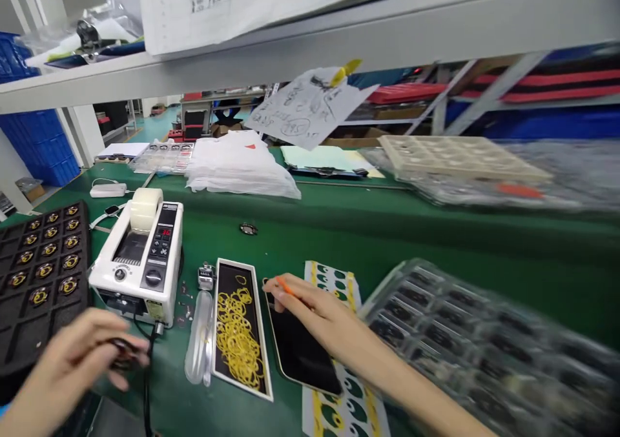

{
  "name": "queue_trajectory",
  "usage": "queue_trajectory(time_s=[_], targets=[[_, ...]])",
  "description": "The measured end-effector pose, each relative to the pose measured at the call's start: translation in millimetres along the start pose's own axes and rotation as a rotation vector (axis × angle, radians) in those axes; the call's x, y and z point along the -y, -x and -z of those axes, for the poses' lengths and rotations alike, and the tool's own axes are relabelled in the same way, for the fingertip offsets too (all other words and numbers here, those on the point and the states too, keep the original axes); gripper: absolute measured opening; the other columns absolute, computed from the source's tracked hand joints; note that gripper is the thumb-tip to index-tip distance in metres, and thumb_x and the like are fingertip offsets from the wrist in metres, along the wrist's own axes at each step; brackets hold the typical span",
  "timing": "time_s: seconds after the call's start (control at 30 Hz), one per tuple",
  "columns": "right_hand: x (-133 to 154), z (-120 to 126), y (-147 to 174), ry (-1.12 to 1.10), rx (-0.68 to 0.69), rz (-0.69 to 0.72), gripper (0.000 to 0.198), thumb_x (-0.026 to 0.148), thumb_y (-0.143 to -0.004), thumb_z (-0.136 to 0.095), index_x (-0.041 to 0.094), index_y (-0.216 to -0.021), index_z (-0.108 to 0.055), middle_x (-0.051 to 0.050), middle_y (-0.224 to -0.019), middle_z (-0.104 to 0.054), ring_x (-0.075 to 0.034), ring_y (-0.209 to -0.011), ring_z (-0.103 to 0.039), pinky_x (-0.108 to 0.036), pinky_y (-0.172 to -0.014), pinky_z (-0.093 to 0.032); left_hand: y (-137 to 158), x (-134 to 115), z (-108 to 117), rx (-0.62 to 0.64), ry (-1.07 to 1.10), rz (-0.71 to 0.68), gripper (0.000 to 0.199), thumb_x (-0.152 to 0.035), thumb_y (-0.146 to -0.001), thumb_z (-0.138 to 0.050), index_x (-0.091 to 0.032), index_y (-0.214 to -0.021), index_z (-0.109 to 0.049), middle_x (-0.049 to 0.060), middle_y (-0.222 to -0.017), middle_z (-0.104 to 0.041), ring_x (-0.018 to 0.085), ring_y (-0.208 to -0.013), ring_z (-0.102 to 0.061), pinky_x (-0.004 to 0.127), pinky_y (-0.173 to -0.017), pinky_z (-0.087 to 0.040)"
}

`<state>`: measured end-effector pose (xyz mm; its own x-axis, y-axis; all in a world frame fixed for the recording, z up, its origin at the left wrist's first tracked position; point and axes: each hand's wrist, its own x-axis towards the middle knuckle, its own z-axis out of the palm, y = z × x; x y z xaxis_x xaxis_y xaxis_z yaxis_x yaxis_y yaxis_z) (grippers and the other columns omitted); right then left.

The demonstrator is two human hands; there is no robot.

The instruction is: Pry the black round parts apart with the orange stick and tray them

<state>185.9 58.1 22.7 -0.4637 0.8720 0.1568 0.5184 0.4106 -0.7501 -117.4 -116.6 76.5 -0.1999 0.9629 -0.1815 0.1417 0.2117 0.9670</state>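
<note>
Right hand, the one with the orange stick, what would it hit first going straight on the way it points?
Probably the tray of yellow rings, just left of the right hand's fingertips; beyond that sits the tape dispenser. Depth is uncertain.

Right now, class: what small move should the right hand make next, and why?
Probably carry the orange stick left to the tray of yellow rings. The right hand pinches the stick over the dark phone beside that tray, while the left hand holds a small dark part ready.

Yellow rings (237, 334) on a black tray (219, 321), green table (387, 237), white dispenser (140, 256).
</note>
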Motion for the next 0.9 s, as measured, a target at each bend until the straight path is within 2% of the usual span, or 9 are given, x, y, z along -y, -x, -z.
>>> queue_trajectory(time_s=[0.07,0.1,0.13,0.2,0.3,0.4,0.53,0.73,0.9], targets=[[1.5,2.9,10.4,-0.160,-0.076,-0.058,0.058,0.070,-0.087,-0.038,0.022,-0.060,-0.059,-0.008,-0.082,-0.065,-0.024,-0.078,-0.063,-0.036,-0.073,-0.052,-16.7,-2.9,-44.7,0.319,0.052,0.054,0.036,-0.047,-0.087,-0.061,-0.017,-0.108,-0.063,0.010,-0.098,-0.072,0.024,-0.085,-0.071,0.030,-0.068,-0.058],[1.6,4.9,15.3,-0.233,-0.126,-0.102,0.061,0.074,-0.084,-0.040,0.022,-0.063,-0.063,-0.008,-0.080,-0.065,-0.024,-0.077,-0.063,-0.036,-0.072,-0.053,-27.9,-3.1,-63.5,0.426,0.094,0.069,0.037,-0.047,-0.087,-0.060,-0.017,-0.108,-0.063,0.010,-0.096,-0.072,0.024,-0.088,-0.071,0.031,-0.072,-0.059],[1.5,6.7,20.3,-0.309,-0.166,-0.145,0.062,0.077,-0.082,-0.043,0.022,-0.068,-0.067,-0.007,-0.074,-0.064,-0.023,-0.074,-0.063,-0.036,-0.071,-0.054,-39.8,-2.4,-79.7,0.478,0.158,0.079,0.037,-0.047,-0.085,-0.063,-0.016,-0.106,-0.063,0.009,-0.094,-0.071,0.023,-0.088,-0.071,0.030,-0.072,-0.059],[1.1,7.8,30.8,-0.476,-0.214,-0.196,0.059,0.076,-0.081,-0.049,0.021,-0.079,-0.073,-0.005,-0.065,-0.062,-0.021,-0.066,-0.063,-0.034,-0.067,-0.056,-62.5,1.0,-104.8,0.494,0.280,0.100,0.036,-0.046,-0.080,-0.068,-0.017,-0.100,-0.061,0.005,-0.089,-0.068,0.020,-0.082,-0.071,0.030,-0.073,-0.060],[3.4,-0.5,46.5,-0.668,-0.242,-0.150,0.051,0.069,-0.080,-0.059,0.021,-0.080,-0.074,-0.006,-0.069,-0.066,-0.020,-0.064,-0.066,-0.032,-0.065,-0.060,-84.5,8.9,-127.7,0.389,0.410,0.128,0.031,-0.041,-0.080,-0.068,-0.017,-0.098,-0.058,0.003,-0.089,-0.066,0.018,-0.079,-0.072,0.037,-0.084,-0.059],[7.2,-17.0,58.8,-0.698,-0.290,-0.145,0.037,0.058,-0.081,-0.066,0.022,-0.079,-0.074,-0.005,-0.075,-0.070,-0.018,-0.070,-0.069,-0.027,-0.068,-0.060,-90.9,17.1,-138.4,0.331,0.520,0.102,0.028,-0.036,-0.080,-0.067,-0.018,-0.100,-0.059,0.002,-0.089,-0.065,0.021,-0.088,-0.070,0.045,-0.094,-0.055],[3.4,-33.3,67.4,-0.717,-0.252,-0.141,0.022,0.044,-0.088,-0.065,0.024,-0.087,-0.073,-0.003,-0.080,-0.072,-0.016,-0.074,-0.070,-0.022,-0.070,-0.060,-89.0,25.8,-140.7,0.322,0.570,0.058,0.030,-0.032,-0.083,-0.066,-0.020,-0.111,-0.064,0.002,-0.087,-0.065,0.022,-0.097,-0.067,0.050,-0.100,-0.050],[0.3,-34.3,68.3,-0.619,-0.247,0.062,0.016,0.030,-0.092,-0.061,0.030,-0.095,-0.076,-0.002,-0.081,-0.076,-0.016,-0.076,-0.072,-0.022,-0.069,-0.061,-86.9,28.1,-134.7,0.402,0.550,0.036,0.025,-0.029,-0.089,-0.061,-0.023,-0.112,-0.069,0.007,-0.112,-0.069,0.026,-0.106,-0.066,0.044,-0.095,-0.055],[2.6,-24.9,64.0,-0.486,-0.180,0.334,0.032,0.013,-0.091,-0.058,0.034,-0.110,-0.072,-0.001,-0.095,-0.077,-0.018,-0.087,-0.073,-0.024,-0.074,-0.062,-86.9,23.4,-132.6,0.410,0.567,0.051,0.022,-0.025,-0.089,-0.061,-0.022,-0.109,-0.070,0.007,-0.109,-0.072,0.024,-0.104,-0.069,0.032,-0.085,-0.059]])
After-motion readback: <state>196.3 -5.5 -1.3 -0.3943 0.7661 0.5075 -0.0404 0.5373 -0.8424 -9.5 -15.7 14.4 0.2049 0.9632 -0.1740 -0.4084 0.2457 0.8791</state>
